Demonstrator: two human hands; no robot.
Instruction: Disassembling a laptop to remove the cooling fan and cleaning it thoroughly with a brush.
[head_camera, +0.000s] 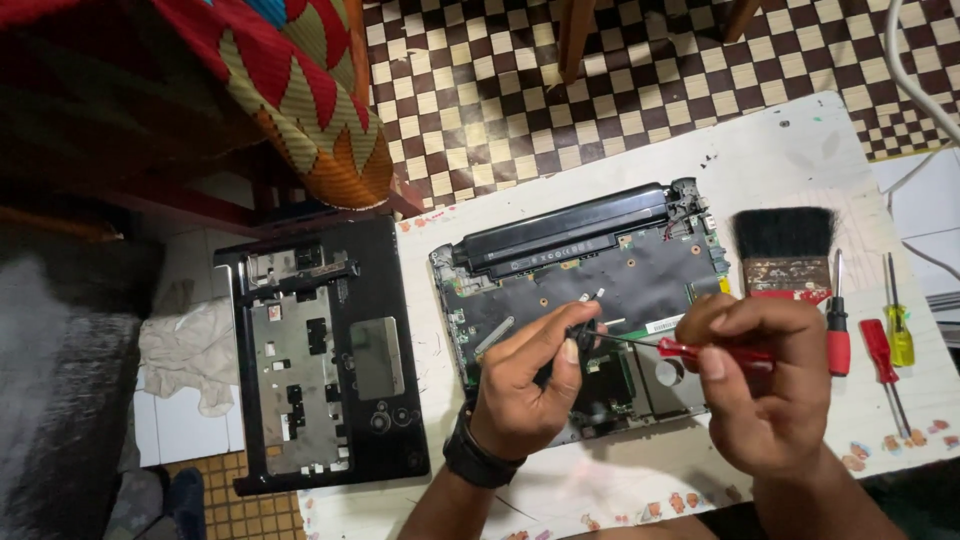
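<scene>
Opened black laptop base with exposed circuit board, on the white counter.
Board likely fragile, light; grip by plastic edges. Left hand pinches a small black part over the board; right hand closed round a red-handled screwdriver, tip at that part.

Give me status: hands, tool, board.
Right hand grips red-handled screwdriver, tip toward the opened laptop base. Left hand pinches a small black part at the tip. Brush, spare screwdrivers lie right, apart.
</scene>
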